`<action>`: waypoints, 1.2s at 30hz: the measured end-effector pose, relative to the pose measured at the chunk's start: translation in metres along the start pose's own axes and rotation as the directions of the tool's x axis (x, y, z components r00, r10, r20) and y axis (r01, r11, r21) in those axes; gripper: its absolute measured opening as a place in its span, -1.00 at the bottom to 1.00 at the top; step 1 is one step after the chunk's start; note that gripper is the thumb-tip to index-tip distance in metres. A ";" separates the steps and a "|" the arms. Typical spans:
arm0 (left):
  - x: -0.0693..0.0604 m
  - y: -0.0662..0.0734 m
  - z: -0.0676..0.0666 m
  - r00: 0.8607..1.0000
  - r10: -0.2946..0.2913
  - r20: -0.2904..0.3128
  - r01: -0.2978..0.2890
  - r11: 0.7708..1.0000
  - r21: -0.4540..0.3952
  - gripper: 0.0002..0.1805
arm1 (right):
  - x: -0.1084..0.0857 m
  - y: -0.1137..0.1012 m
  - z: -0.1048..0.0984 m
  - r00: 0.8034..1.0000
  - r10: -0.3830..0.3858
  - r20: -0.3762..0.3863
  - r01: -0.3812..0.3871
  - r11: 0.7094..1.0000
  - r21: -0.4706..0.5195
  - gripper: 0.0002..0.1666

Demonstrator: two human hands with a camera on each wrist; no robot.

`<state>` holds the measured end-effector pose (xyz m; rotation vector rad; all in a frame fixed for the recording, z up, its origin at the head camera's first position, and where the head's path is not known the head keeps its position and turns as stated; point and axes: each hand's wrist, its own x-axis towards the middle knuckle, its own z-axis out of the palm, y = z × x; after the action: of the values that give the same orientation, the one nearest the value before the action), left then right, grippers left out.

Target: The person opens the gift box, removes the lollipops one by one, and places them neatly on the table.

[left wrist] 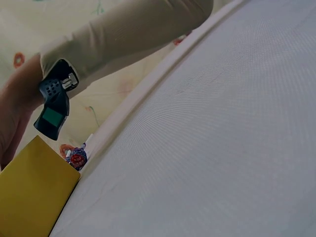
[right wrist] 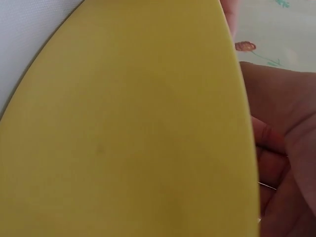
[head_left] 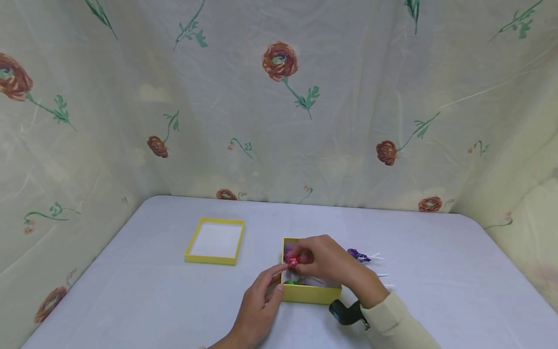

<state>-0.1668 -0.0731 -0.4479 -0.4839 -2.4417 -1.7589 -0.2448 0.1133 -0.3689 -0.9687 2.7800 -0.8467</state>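
In the head view a yellow box stands at the front middle of the table. My right hand reaches over it and pinches a red-wrapped lollipop between thumb and fingers. A green-wrapped candy and a pinkish one lie inside. My left hand rests at the box's left side, thumb by the front corner, its index fingertip close to the red wrapper. The right wrist view shows the yellow box wall close up, with part of my right hand beyond it.
A yellow-rimmed lid lies at the left, its white inside upward. Right of the box is a purple-wrapped lollipop, with more white sticks in front of it, partly hidden by my right arm. Flowered cloth surrounds the white table.
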 end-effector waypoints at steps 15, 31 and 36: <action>0.001 0.004 0.000 0.999 -0.043 0.019 0.043 0.999 0.010 -0.59 | -0.019 0.001 -0.018 0.996 0.003 -0.085 -0.012 0.995 -0.104 -0.76; 0.002 0.002 0.001 0.998 -0.067 0.019 0.067 0.997 0.025 -0.58 | -0.045 0.007 -0.041 0.994 0.011 -0.113 -0.026 0.991 -0.135 -0.86; 0.001 0.003 0.001 0.999 -0.046 0.014 0.046 0.999 0.022 -0.59 | -0.055 0.013 -0.044 0.989 0.021 -0.149 -0.039 0.992 -0.121 -0.85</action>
<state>-0.1666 -0.0711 -0.4457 -0.4435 -2.4991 -1.7495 -0.2187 0.1757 -0.3444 -0.9135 2.9969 -0.7808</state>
